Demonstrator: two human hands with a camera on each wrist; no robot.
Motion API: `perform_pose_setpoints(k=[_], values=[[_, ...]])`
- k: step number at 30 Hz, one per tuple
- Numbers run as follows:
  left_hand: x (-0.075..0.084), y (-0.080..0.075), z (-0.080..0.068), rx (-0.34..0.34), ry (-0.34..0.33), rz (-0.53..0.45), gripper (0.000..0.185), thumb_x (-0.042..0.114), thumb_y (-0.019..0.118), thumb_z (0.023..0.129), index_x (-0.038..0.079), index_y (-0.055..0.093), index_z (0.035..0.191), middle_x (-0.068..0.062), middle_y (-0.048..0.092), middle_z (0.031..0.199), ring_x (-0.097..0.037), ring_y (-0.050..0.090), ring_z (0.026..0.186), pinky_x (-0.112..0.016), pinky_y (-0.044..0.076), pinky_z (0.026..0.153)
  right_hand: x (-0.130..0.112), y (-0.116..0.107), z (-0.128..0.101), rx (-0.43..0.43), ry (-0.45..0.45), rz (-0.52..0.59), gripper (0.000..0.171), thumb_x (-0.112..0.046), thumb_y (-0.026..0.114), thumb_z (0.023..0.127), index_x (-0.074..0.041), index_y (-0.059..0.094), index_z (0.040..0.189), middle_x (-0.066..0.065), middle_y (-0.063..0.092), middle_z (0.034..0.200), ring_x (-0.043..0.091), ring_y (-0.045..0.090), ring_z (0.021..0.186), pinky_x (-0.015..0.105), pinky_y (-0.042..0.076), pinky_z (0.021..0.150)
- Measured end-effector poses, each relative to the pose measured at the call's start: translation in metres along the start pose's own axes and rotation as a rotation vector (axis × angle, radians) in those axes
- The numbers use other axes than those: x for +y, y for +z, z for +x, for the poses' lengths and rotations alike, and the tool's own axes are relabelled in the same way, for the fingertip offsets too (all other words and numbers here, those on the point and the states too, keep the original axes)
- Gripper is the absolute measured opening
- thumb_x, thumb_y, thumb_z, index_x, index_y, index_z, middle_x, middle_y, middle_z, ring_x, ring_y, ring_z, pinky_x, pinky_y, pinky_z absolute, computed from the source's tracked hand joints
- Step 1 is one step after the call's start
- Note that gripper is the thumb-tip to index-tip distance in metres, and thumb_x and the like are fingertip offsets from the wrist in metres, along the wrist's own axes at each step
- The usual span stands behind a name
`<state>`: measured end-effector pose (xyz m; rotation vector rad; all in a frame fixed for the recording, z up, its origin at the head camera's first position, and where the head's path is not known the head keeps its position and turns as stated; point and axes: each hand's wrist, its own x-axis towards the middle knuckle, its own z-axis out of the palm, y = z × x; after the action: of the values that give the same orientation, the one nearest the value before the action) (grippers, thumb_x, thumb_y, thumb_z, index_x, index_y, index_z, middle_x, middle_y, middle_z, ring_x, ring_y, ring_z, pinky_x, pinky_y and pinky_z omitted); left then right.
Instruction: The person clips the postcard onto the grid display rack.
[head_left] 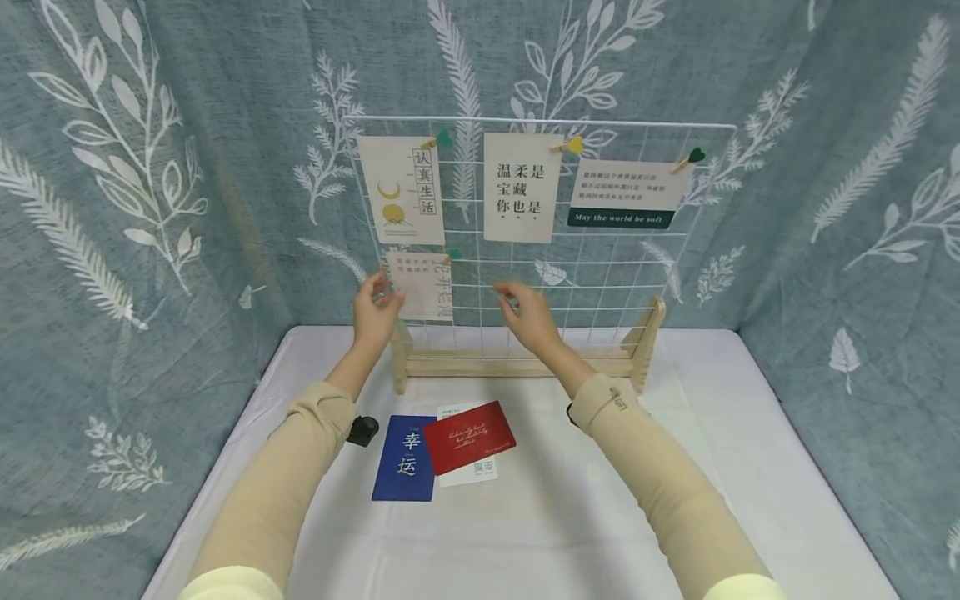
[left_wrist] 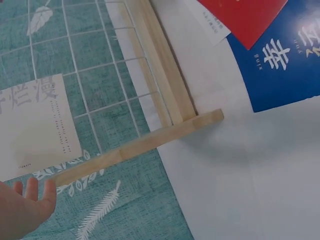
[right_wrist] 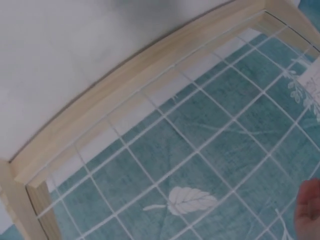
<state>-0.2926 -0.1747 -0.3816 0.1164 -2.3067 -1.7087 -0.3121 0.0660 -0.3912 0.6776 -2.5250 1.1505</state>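
A pale card (head_left: 422,286) is hung on the lower left part of the white wire grid (head_left: 600,275), which is stood in a wooden stand (head_left: 517,363) along the far edge of the white worktop (head_left: 570,517). The card's left edge is met by the left hand (head_left: 377,311), with the fingers raised to it; whether it is pinched or only touched cannot be told. The right hand (head_left: 528,315) is held just in front of the wires to the right of the card, fingers loosely curled, with nothing seen in it.

The card is judged light, thin and fairly stiff, easily bent or creased, so it is best taken by an edge or corner with a soft pinch. A small green clip (head_left: 454,254) is seen at its top right corner. The grid is judged light and springy, and likely to be tipped by a hard push.

3 more cards are clipped along the top row, and a blue card (head_left: 405,458), a red card (head_left: 468,437) and a white one are overlapped near the worktop's left edge.
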Motion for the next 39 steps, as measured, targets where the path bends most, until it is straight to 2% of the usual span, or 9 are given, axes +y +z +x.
perform_pose_setpoints(k=[6, 14, 26, 29, 30, 33, 36, 37, 39], values=[[-0.003, -0.006, -0.006, -0.041, -0.012, 0.027, 0.056, 0.011, 0.049, 0.097, 0.000, 0.024, 0.146, -0.026, 0.031, 0.145, -0.042, 0.038, 0.132, -0.045, 0.037, 0.110, 0.006, 0.002, -0.009, -0.020, 0.010, 0.011, 0.028, -0.003, 0.053, 0.093, 0.004, 0.059, 0.120, 0.019, 0.062, 0.122, 0.032, 0.060, 0.108, 0.041, 0.052, 0.090], [-0.014, -0.006, -0.013, -0.051, 0.006, 0.033, 0.057, 0.010, 0.051, 0.096, -0.006, 0.024, 0.144, -0.028, 0.029, 0.146, -0.041, 0.032, 0.135, -0.044, 0.031, 0.113, 0.025, 0.000, -0.027, -0.015, 0.039, -0.021, 0.030, -0.003, 0.054, 0.093, 0.002, 0.058, 0.121, 0.018, 0.063, 0.121, 0.031, 0.060, 0.106, 0.042, 0.052, 0.088], [-0.033, 0.000, -0.031, -0.112, -0.131, 0.097, 0.062, 0.016, 0.051, 0.097, -0.003, 0.019, 0.147, -0.028, 0.026, 0.149, -0.047, 0.032, 0.134, -0.051, 0.034, 0.110, 0.046, -0.003, -0.054, 0.003, 0.027, -0.022, 0.028, -0.003, 0.055, 0.092, 0.003, 0.060, 0.118, 0.019, 0.065, 0.116, 0.032, 0.062, 0.100, 0.045, 0.053, 0.082], [-0.049, 0.002, -0.031, -0.128, -0.111, 0.109, 0.062, 0.019, 0.054, 0.096, 0.000, 0.023, 0.146, -0.027, 0.028, 0.149, -0.048, 0.032, 0.134, -0.053, 0.033, 0.110, 0.052, -0.004, -0.059, -0.016, 0.033, -0.035, 0.028, -0.004, 0.055, 0.092, 0.003, 0.060, 0.118, 0.019, 0.064, 0.117, 0.033, 0.061, 0.102, 0.045, 0.053, 0.084], [-0.069, 0.003, -0.025, -0.132, -0.060, 0.090, 0.064, 0.025, 0.057, 0.094, 0.004, 0.027, 0.146, -0.023, 0.031, 0.149, -0.043, 0.036, 0.133, -0.048, 0.036, 0.109, 0.054, -0.004, -0.062, -0.025, 0.037, -0.044, 0.028, -0.004, 0.054, 0.092, 0.003, 0.060, 0.119, 0.020, 0.064, 0.118, 0.034, 0.061, 0.102, 0.045, 0.052, 0.084], [-0.085, 0.007, -0.026, -0.186, -0.044, 0.119, 0.066, 0.031, 0.059, 0.093, 0.008, 0.028, 0.147, -0.021, 0.031, 0.149, -0.042, 0.034, 0.134, -0.049, 0.035, 0.110, 0.060, -0.007, -0.069, -0.043, 0.050, -0.065, 0.028, -0.004, 0.054, 0.092, 0.003, 0.060, 0.118, 0.021, 0.063, 0.118, 0.035, 0.061, 0.103, 0.047, 0.052, 0.086], [-0.082, 0.011, -0.039, -0.234, -0.009, 0.173, 0.066, 0.030, 0.058, 0.094, 0.003, 0.028, 0.146, -0.025, 0.032, 0.147, -0.044, 0.035, 0.133, -0.048, 0.034, 0.110, 0.066, -0.010, -0.078, -0.050, 0.060, -0.081, 0.027, -0.004, 0.055, 0.092, 0.003, 0.060, 0.118, 0.021, 0.063, 0.118, 0.036, 0.061, 0.103, 0.047, 0.051, 0.088], [-0.067, 0.013, -0.049, -0.252, -0.036, 0.215, 0.064, 0.024, 0.056, 0.095, -0.001, 0.026, 0.145, -0.029, 0.029, 0.147, -0.048, 0.031, 0.133, -0.054, 0.030, 0.111, 0.068, -0.011, -0.082, -0.053, 0.060, -0.086, 0.027, -0.004, 0.055, 0.092, 0.003, 0.060, 0.117, 0.021, 0.063, 0.117, 0.036, 0.061, 0.103, 0.047, 0.050, 0.089], [-0.064, 0.016, -0.058, -0.265, -0.007, 0.237, 0.060, 0.017, 0.056, 0.095, -0.006, 0.028, 0.143, -0.032, 0.030, 0.145, -0.050, 0.032, 0.132, -0.054, 0.031, 0.110, 0.072, -0.013, -0.087, -0.058, 0.058, -0.095, 0.027, -0.003, 0.055, 0.091, 0.003, 0.060, 0.117, 0.022, 0.064, 0.117, 0.037, 0.061, 0.103, 0.048, 0.050, 0.090]])
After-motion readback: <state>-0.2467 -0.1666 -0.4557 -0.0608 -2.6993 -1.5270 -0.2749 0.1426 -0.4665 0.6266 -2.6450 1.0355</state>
